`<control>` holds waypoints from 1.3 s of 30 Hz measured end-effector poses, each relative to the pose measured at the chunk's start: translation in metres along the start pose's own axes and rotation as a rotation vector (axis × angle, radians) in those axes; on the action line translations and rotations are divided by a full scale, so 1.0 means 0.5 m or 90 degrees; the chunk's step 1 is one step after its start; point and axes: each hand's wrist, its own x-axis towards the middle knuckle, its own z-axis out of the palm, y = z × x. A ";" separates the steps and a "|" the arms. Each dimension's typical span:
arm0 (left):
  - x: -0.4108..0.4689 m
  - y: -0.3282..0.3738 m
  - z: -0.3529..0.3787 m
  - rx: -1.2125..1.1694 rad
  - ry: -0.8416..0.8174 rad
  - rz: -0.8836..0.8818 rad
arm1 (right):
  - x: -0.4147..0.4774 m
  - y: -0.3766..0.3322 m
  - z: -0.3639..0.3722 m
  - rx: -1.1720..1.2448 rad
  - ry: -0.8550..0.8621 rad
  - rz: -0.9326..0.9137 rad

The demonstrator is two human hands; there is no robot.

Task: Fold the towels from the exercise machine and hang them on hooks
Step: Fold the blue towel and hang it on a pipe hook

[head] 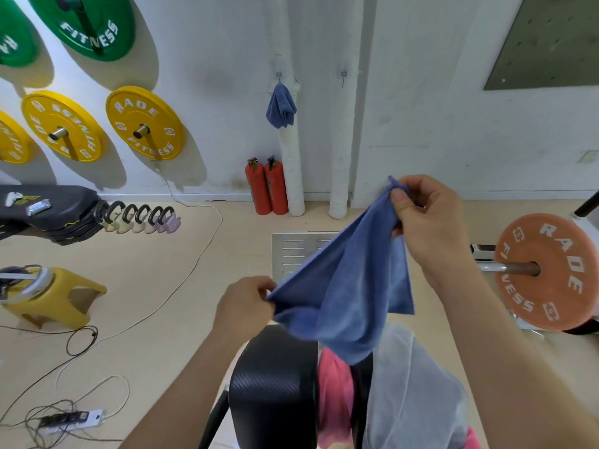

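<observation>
You hold a blue towel (343, 296) in the air above the exercise machine (275, 384), stretched on a slant between both hands. Your right grip (428, 222), the higher of the two, pinches one corner between thumb and fingers. Your left grip (246, 303), lower and nearer to you, pinches another corner. The cloth sags between them and its loose end hangs down to just above the machine, with no clean fold visible yet.

On the white wall (227, 59) ahead, a second blue towel (281, 106) hangs bunched from the left hook (278, 74). The right hook (343, 75), near it, carries nothing. Below your hands, a pink towel (334, 393) and a pale grey towel (418, 400) lie draped side by side over the machine.

By that count the job appears roughly a quarter done: one towel hung, one in hand at the start of folding, two waiting on the machine. Only two hooks show in view, so where the later towels will go cannot be told. Two red fire extinguishers (267, 186) stand against the wall beneath the hung towel, and yellow weight plates (146, 123) are mounted on the wall to the left.
</observation>
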 end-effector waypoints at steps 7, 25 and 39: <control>0.068 -0.066 -0.056 -0.202 -0.032 -0.157 | 0.047 0.217 0.003 -0.068 0.033 0.206; -0.021 -0.434 0.023 0.255 -0.349 -0.035 | -0.334 0.323 0.141 -0.147 -0.058 0.349; 0.005 -0.060 0.111 -0.446 -0.167 0.120 | -0.259 0.236 0.175 -0.115 -0.205 0.268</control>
